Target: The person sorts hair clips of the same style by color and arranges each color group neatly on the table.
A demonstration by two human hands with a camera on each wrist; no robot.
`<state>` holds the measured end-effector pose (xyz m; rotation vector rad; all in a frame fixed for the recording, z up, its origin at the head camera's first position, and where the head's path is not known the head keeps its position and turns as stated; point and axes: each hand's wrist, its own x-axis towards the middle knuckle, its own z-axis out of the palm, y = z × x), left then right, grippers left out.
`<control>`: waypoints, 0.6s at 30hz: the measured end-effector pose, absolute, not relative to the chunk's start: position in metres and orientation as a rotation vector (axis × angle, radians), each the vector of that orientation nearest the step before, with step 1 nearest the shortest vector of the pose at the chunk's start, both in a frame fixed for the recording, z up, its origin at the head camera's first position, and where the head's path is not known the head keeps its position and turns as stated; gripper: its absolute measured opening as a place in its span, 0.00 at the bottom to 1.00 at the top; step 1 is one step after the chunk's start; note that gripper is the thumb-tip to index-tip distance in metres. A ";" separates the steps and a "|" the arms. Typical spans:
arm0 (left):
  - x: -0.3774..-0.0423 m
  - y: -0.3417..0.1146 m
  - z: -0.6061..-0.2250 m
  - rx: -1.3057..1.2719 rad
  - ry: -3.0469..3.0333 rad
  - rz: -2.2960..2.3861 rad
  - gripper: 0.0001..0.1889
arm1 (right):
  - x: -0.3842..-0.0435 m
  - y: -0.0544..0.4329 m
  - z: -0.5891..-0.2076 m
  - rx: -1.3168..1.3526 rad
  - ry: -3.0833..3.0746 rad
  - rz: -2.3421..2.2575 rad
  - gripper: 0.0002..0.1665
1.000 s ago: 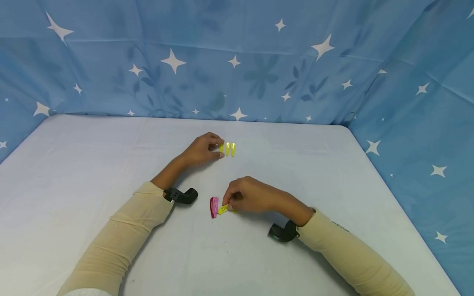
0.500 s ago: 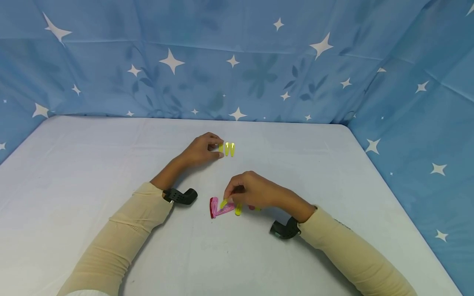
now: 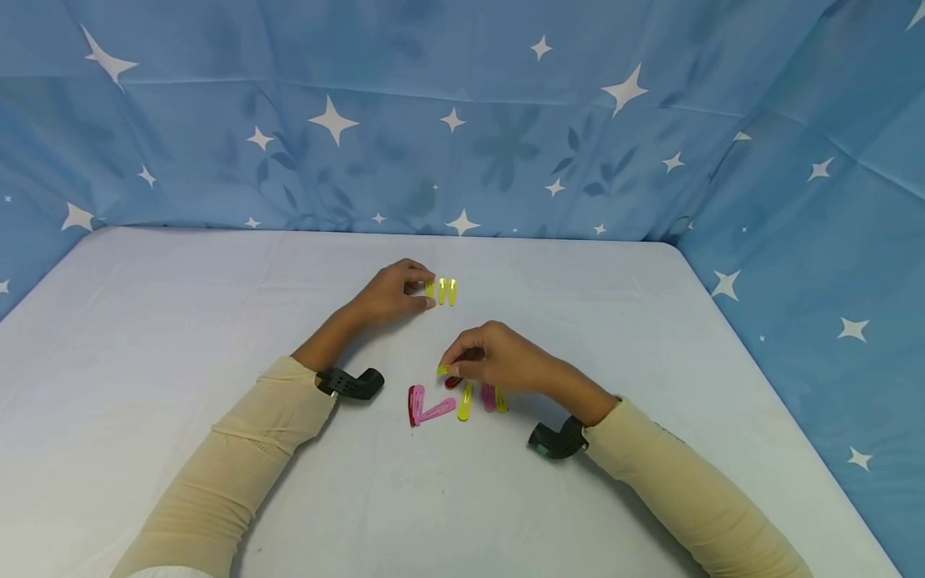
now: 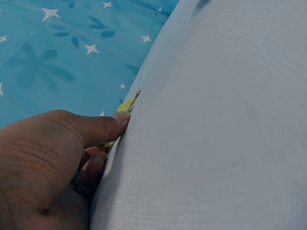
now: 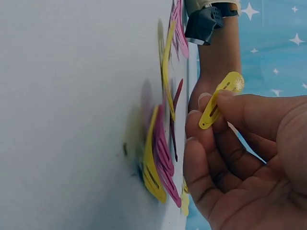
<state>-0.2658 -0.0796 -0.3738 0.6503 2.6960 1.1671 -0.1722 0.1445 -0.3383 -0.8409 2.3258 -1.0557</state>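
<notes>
My left hand [image 3: 393, 291] grips a yellow snap hair clip [image 3: 429, 289] between thumb and fingers, at the left end of a short row on the table. Right beside it lie two more yellow clips [image 3: 448, 291], upright and parallel. Nearer to me, my right hand [image 3: 499, 353] pinches another yellow hair clip [image 5: 232, 82] by thumb and fingertips, raised off the table. Below that hand are loose clips: a red one [image 3: 453, 382] partly hidden by the fingers, a yellow one [image 3: 465, 403], a pink one [image 3: 438, 409], and a pink and yellow pair [image 3: 488, 396].
A red clip [image 3: 412, 406] and a pink clip [image 3: 419, 401] lie together at the left of the loose group. White cloth covers the table [image 3: 347, 490]. A blue star-patterned curtain [image 3: 405, 160] stands along the back and right.
My right hand has lifted a yellow clip from the loose group and moved it away from me, uncovering several clips beneath. The left hand stays at the row.
</notes>
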 end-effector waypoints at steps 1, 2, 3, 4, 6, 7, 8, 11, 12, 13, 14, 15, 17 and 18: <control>-0.266 -0.080 -0.373 0.648 2.697 1.165 0.25 | -0.173 0.145 -0.338 -0.835 2.323 -1.065 0.08; -0.265 -0.079 -0.373 0.646 2.698 1.164 0.25 | -0.173 0.145 -0.338 -0.828 2.318 -1.076 0.09; -0.265 -0.079 -0.373 0.645 2.698 1.163 0.26 | -0.173 0.145 -0.338 -0.825 2.320 -1.083 0.09; -0.265 -0.079 -0.373 0.640 2.698 1.162 0.25 | -0.174 0.146 -0.337 -0.826 2.316 -1.094 0.11; -0.265 -0.079 -0.373 0.652 2.703 1.156 0.26 | -0.174 0.147 -0.337 -0.828 2.309 -1.118 0.14; -0.265 -0.079 -0.373 0.655 2.704 1.153 0.26 | -0.175 0.147 -0.338 -0.830 2.307 -1.127 0.15; -0.265 -0.079 -0.372 0.655 2.706 1.151 0.26 | -0.175 0.147 -0.338 -0.832 2.308 -1.134 0.16; -0.264 -0.079 -0.372 0.662 2.712 1.145 0.26 | -0.177 0.149 -0.338 -0.824 2.325 -1.150 0.16; -0.264 -0.079 -0.372 0.662 2.712 1.146 0.26 | -0.177 0.149 -0.338 -0.813 2.337 -1.151 0.15; -0.265 -0.079 -0.372 0.661 2.712 1.148 0.26 | -0.178 0.149 -0.338 -0.801 2.346 -1.156 0.15; -0.265 -0.079 -0.372 0.664 2.714 1.147 0.26 | -0.179 0.150 -0.338 -0.788 2.361 -1.158 0.15; -0.265 -0.079 -0.372 0.668 2.716 1.146 0.26 | -0.180 0.150 -0.338 -0.774 2.373 -1.162 0.14; -0.265 -0.079 -0.372 0.677 2.720 1.144 0.26 | -0.182 0.151 -0.338 -0.748 2.388 -1.181 0.14; -0.265 -0.079 -0.373 0.677 2.719 1.147 0.26 | -0.183 0.152 -0.339 -0.740 2.393 -1.194 0.13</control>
